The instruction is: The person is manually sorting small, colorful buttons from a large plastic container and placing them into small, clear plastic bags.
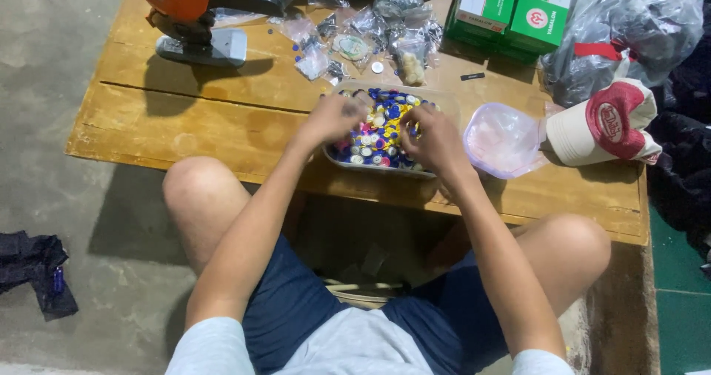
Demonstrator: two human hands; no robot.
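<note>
A clear plastic tub full of small blue, yellow, white and pink bottle caps sits at the near edge of a low wooden table. Both my hands are over the tub. My left hand hovers at its left side with fingers curled down into the caps. At the right side my right hand rests on the caps, fingers bent. Whether either hand pinches a cap is hidden by the fingers.
An open pink-tinted plastic bag lies right of the tub, beside a red-and-cream cap. Small clear bags lie behind the tub. An orange machine stands far left. Green boxes and a grey sack are at the back right.
</note>
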